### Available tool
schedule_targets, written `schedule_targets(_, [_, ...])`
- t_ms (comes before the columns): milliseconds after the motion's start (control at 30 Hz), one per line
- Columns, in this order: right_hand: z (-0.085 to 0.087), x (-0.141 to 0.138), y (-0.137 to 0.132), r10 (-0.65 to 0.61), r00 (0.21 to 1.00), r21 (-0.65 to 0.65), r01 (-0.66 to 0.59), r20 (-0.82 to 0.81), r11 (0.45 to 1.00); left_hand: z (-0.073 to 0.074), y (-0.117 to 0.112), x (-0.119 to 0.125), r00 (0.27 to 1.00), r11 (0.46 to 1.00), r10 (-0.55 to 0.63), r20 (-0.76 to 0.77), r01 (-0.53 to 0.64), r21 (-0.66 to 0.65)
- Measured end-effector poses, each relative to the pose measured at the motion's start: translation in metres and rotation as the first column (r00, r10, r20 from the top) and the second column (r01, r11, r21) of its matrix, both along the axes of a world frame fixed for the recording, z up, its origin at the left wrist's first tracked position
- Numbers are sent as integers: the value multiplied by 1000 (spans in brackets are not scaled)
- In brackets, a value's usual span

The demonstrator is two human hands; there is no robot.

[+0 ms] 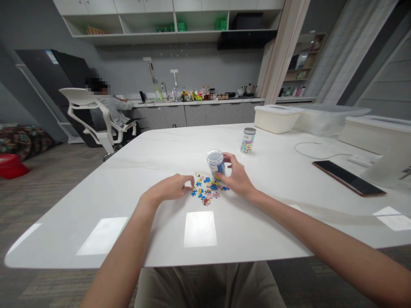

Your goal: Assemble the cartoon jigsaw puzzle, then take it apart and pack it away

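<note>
- Being clamped by the right hand [233, 173], the canister [215, 164] is kept upright at the far edge of the puzzle pieces [205, 188]; its fingers are wrapped round its side, and whether its base touches the table [64, 252] cannot be told.
- Good control is given by this side hold, since the clear top is left unobstructed and the pieces are not covered by the palm.
- The left hand [170, 188] is held low at the near-left side of the pieces, its fingers loosely curled and its fingertips just beside them; no piece is seen held, though a small one could be hidden.
- A wide stretch of white tabletop is left between the pieces and the table's rounded near edge.
- A second canister [248, 140] is placed just beyond the right hand, so care is called for when that hand is swung outward.
- A phone [348, 177] is lying well to the right, and white bins [278, 119] are ranged along the far right side.
</note>
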State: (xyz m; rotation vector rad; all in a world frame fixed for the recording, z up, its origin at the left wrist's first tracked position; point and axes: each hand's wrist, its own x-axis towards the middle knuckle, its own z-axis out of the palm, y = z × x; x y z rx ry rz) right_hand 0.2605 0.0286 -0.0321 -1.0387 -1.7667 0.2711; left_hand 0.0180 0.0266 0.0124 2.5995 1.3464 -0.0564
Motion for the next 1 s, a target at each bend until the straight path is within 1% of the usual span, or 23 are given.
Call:
schedule_targets(200, [3,1,-2,25,999,11,-25,26,1000,2,0,1,998,995,31,-52,-25,96])
schedule_targets(267, [4,1,-4,38,998,27,-39,58,999,4,-1,1,998,982,48,-31,-41,183])
schedule_targets(300, [4,1,-5,43,996,41,-46,81,998,6,-2,1,999,969,54,5,-54,243])
schedule_targets(367, [4,1,-6,54,990,79,-65,132,995,8,-3,3,991,922,41,126,-86,377])
schedule_targets(400, [4,1,-7,59,986,99,-75,155,992,8,-3,4,981,891,11,193,-97,444])
schedule_targets(467, [5,0,-8,75,978,136,-102,193,985,6,-4,8,951,815,-92,296,-99,571])
schedule_targets(500, [5,0,-9,85,974,149,-117,208,982,4,-4,10,936,773,-147,320,-94,627])
schedule_targets(567, [6,-1,-10,104,967,167,-145,234,975,1,-4,14,918,702,-230,322,-72,708])
schedule_targets(633, [6,-2,-11,119,960,176,-167,254,970,-2,-5,18,917,660,-267,297,-50,749])
schedule_targets(733, [7,-3,-13,140,949,175,-194,281,965,-4,-5,20,926,651,-288,245,2,759])
schedule_targets(833, [8,-4,-15,165,940,170,-223,299,960,-4,-6,22,934,661,-295,204,45,749])
schedule_targets(900, [9,-4,-15,172,940,167,-227,293,959,-3,-8,22,941,675,-270,204,34,737])
schedule_targets(1000, [8,-3,-13,174,954,147,-214,244,966,0,-9,22,943,693,-216,252,-33,720])
